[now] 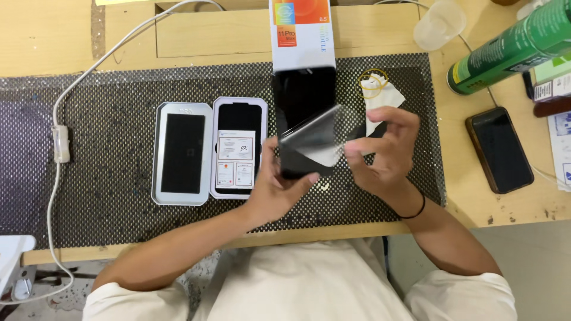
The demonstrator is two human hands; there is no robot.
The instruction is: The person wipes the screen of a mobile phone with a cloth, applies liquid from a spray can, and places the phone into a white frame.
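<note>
Peeling the film (312, 134) off the glass (303, 98).
My left hand (275, 187) grips the glass; my right hand (383, 151) pinches the film — I pull slowly, evenly.

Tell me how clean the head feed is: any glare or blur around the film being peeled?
Head view: even, soft lighting, faint shadows. The clear film between the left hand and right hand shows a pale sheen, slightly smeared. The dark glass panel beneath stays readable. The green can at the edge looks stretched by the lens.
</note>
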